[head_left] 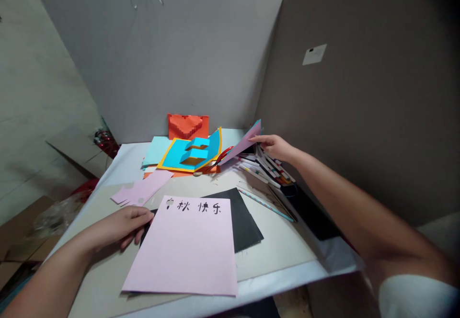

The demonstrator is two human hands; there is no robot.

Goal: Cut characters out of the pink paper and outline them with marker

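A pink sheet (183, 255) lies near the table's front, with black Chinese characters along its top and a small cut-out at the first one. Black paper (244, 220) sticks out from under it on both sides. At the left, my left hand (131, 222) is closed on the black paper's edge, right beside the pink sheet. My right hand (273, 145) reaches to the back right and pinches a tilted pink paper (246, 141), with a strip of blue showing behind its top. Red-handled scissors (225, 154) lie just left of that paper, partly hidden.
A blue-and-yellow pop-up card (174, 153) stands open at the back, before an orange card (189, 126). Pink scraps (143, 191) lie left. Several markers (275, 172), a patterned pencil (268, 205) and a black flat object (312, 217) are at the right. Grey panels (172, 54) enclose the back and right.
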